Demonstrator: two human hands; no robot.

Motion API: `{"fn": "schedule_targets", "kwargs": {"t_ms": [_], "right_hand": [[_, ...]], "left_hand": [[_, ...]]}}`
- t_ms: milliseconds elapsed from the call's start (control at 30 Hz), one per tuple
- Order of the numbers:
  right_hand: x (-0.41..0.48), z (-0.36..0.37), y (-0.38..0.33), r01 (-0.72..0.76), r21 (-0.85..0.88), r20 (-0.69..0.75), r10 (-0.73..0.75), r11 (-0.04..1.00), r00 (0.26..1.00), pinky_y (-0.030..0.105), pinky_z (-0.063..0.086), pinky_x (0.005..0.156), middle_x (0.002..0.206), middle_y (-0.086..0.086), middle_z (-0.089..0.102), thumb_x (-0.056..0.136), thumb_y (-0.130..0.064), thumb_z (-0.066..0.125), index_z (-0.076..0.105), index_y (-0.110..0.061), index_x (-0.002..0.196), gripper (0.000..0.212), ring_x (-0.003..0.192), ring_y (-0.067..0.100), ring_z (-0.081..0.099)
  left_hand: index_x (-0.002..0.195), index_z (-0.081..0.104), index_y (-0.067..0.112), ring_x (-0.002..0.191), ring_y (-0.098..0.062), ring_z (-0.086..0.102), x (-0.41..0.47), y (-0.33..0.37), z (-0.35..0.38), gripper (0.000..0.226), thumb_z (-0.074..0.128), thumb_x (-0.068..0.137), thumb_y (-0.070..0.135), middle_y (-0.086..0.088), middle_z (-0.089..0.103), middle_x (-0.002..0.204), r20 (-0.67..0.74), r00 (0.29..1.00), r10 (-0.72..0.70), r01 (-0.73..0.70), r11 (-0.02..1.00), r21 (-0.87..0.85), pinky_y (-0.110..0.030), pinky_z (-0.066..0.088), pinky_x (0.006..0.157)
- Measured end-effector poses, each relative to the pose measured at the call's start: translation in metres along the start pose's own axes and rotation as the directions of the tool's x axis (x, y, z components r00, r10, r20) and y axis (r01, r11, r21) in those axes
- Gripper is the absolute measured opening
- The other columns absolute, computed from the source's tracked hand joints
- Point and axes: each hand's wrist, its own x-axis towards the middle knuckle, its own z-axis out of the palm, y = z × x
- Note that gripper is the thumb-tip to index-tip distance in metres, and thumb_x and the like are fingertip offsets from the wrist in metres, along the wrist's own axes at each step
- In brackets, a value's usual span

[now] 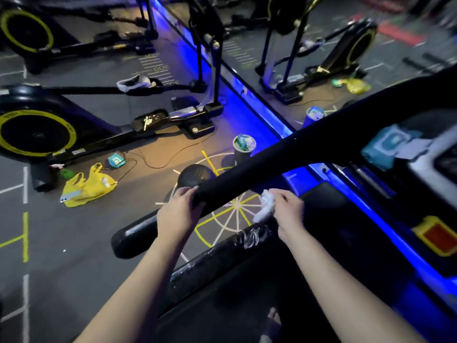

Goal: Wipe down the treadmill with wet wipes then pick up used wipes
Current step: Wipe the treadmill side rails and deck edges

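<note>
The treadmill's black padded handrail [259, 164] runs diagonally from lower left to upper right. My left hand [179, 211] grips this rail near its lower end. Just right of the rail, my right hand [288, 210] pinches a crumpled white wet wipe [265, 206], which hangs apart from the rail. A blue pack of wet wipes [385, 144] lies on the treadmill console at the right. Below the rail, the treadmill's side frame [222, 258] shows wet, shiny smears.
A cup stuffed with used wipes [243, 148] stands on the floor beyond the rail, next to a black ball [195, 177]. A yellow bag [86, 186] and a second wipe pack [116, 160] lie at left. Exercise bikes [49, 129] and a mirror wall stand behind.
</note>
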Motion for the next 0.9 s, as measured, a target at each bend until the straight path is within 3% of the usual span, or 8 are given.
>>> {"fn": "schedule_targets", "kwargs": {"t_ms": [167,267,400,500,600,700,800,900], "right_hand": [[0.017,-0.017,-0.005,-0.296,0.261,0.107,0.277,0.919,0.955,0.057,0.057,0.091,0.095,0.014,0.077,0.081,-0.016,0.065,0.076,-0.013,0.09,0.015,0.092,0.039,0.072],[0.035,-0.034,-0.028,-0.384,0.392,0.16,0.349,0.836,0.923,0.041,0.058,0.076,0.085,0.011,0.071,0.089,-0.005,0.057,0.068,-0.004,0.088,0.011,0.075,0.027,0.068],[0.079,-0.062,-0.06,-0.377,0.441,0.26,0.286,0.814,0.922,0.021,0.043,0.052,0.084,0.007,0.064,0.076,-0.02,0.061,0.059,-0.014,0.078,0.007,0.078,0.016,0.068],[0.107,-0.082,-0.075,-0.315,0.398,0.199,0.254,0.861,0.946,0.017,0.044,0.048,0.09,-0.001,0.068,0.09,-0.01,0.068,0.067,-0.015,0.091,0.005,0.071,0.007,0.066],[0.12,-0.104,-0.088,-0.234,0.371,0.178,0.178,0.899,0.968,0.023,0.054,0.06,0.087,0.008,0.073,0.092,0.0,0.067,0.07,-0.009,0.088,0.01,0.07,0.014,0.072],[0.13,-0.131,-0.105,-0.172,0.486,0.205,0.08,0.857,0.976,0.031,0.061,0.074,0.106,0.021,0.071,0.095,0.0,0.063,0.066,-0.001,0.103,0.008,0.083,0.024,0.075],[0.146,-0.175,-0.121,-0.087,0.518,0.177,-0.007,0.851,0.984,0.049,0.059,0.086,0.105,0.021,0.072,0.097,-0.006,0.064,0.063,-0.005,0.104,0.007,0.089,0.028,0.075],[0.157,-0.235,-0.133,0.12,0.306,0.033,-0.136,0.944,0.99,0.046,0.055,0.09,0.099,0.01,0.075,0.089,-0.03,0.074,0.066,-0.012,0.098,0.021,0.091,0.02,0.071]], "left_hand": [[0.111,0.07,0.022,0.094,-0.034,0.068,0.01,0.02,0.008,0.028,0.054,0.101,0.042,-0.003,0.065,0.107,0.071,0.989,-0.13,0.112,0.97,0.217,-0.035,0.049,0.067],[0.098,0.07,0.018,0.087,-0.037,0.066,0.029,0.046,0.003,0.03,0.044,0.102,0.033,-0.008,0.067,0.09,0.067,0.969,-0.237,0.212,0.941,0.262,-0.033,0.05,0.07],[0.102,0.071,0.021,0.09,-0.038,0.065,0.05,0.09,0.004,0.028,0.044,0.096,0.026,-0.011,0.072,0.098,0.059,0.962,-0.265,0.255,0.956,0.147,-0.034,0.049,0.074],[0.111,0.065,0.026,0.096,-0.036,0.064,0.064,0.127,0.01,0.021,0.052,0.096,0.033,-0.008,0.07,0.105,0.099,0.974,-0.205,0.208,0.978,-0.021,-0.037,0.05,0.079],[0.113,0.051,0.02,0.102,-0.032,0.057,0.079,0.17,0.019,0.036,0.06,0.081,0.03,-0.009,0.055,0.112,0.228,0.972,-0.05,0.118,0.948,-0.296,-0.038,0.047,0.084],[0.104,0.049,0.016,0.089,-0.028,0.056,0.09,0.229,0.03,0.021,0.052,0.084,0.014,-0.007,0.056,0.096,0.177,0.973,0.148,-0.058,0.899,-0.433,-0.035,0.041,0.067],[0.089,0.051,0.023,0.066,-0.022,0.052,0.107,0.297,0.044,0.018,0.058,0.089,0.006,0.005,0.058,0.074,0.133,0.953,0.272,-0.178,0.859,-0.48,-0.029,0.042,0.059],[0.088,0.052,0.035,0.068,-0.029,0.06,0.125,0.359,0.069,0.017,0.062,0.086,0.021,0.006,0.061,0.069,0.172,0.922,0.348,-0.208,0.816,-0.539,-0.04,0.047,0.064]]}}
